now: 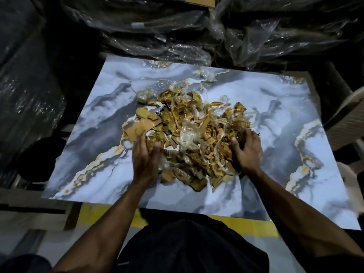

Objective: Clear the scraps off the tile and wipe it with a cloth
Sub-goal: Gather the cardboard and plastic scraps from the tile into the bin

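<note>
Scraps (189,134) of brown tape, torn cardboard and clear plastic film lie heaped at the middle of the marbled grey-and-white tile (275,154), which lies flat in front of the person. Left hand (144,154) rests with straight fingers against the pile's left edge. Right hand (246,149) has its fingers curled into the scraps on the right. Crumpled plastic wrap (246,36) lies beyond the tile.

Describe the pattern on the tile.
Pale blue-white marble with grey swirls and gold veins on the tile; head view.
</note>
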A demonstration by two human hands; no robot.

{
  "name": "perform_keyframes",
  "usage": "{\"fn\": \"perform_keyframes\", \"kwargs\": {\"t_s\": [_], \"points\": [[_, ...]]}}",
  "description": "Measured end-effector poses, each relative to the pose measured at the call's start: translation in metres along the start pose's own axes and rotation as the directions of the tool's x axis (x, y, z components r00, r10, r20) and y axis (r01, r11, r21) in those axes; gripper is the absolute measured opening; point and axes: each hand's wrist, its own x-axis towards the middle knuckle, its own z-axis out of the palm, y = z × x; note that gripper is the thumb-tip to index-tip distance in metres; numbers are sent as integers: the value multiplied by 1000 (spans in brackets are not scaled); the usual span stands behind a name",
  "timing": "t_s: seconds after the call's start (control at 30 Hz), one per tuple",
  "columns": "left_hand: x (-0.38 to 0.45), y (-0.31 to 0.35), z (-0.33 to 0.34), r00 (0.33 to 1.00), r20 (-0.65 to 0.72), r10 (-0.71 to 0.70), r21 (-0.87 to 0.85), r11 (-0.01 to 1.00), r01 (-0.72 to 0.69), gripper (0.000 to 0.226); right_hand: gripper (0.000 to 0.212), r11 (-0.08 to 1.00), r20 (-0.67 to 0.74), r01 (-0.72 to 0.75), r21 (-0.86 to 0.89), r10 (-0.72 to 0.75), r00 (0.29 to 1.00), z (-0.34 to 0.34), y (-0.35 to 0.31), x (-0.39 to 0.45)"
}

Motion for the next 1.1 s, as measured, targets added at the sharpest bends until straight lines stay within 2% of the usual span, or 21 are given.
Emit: {"fn": "perform_keyframes", "kwargs": {"t_s": [0.1, 0.2, 0.27, 0.4, 0.47, 0.6, 0.83, 0.93, 1.0, 1.07, 1.1], "points": [[-2, 5, 7, 996, -85, 18, -48, 999, -22, 90, 80, 999, 22, -45, -13, 46, 999, -5, -4, 2], [-11, 2, 9, 987, -155, 43, -33, 998, -48, 83, 78, 997, -89, -76, 5, 76, 993, -29, -4, 15], [-17, 1, 15, 992, -114, 53, 7, 999, -53, 81, 78, 999, -44, -32, 3, 32, 999, -39, 0, 24], [-16, 14, 30, 997, -43, 63, 84, 995, -59, 100, 81, 997, 138, 74, 31, -77, 987, -30, -1, 38], [-12, 24, 37, 998, -33, 55, 99, 994, -52, 108, 82, 992, 150, 119, 31, -122, 981, -17, -9, 35], [-2, 40, 53, 999, 12, 30, 103, 994, -31, 112, 79, 991, 113, 115, 70, -122, 986, 3, -23, 22], [8, 64, 77, 1000, 10, -6, 82, 997, 5, 101, 69, 978, 97, 105, 182, -124, 988, 24, -46, 13], [19, 69, 92, 1000, 16, -22, 70, 997, 21, 95, 63, 945, 103, 120, 303, -158, 982, 33, -57, 13], [23, 78, 98, 996, 30, -89, 4, 996, 89, 92, 68, 914, 154, 51, 403, -122, 980, 38, -69, 9], [23, 86, 102, 986, 61, -158, -89, 983, 163, 80, 75, 876, 198, -27, 481, -79, 977, 43, -79, 7], [23, 83, 106, 988, 68, -139, -127, 981, 147, 76, 78, 857, 213, -60, 512, -59, 975, 43, -85, 6]]}}
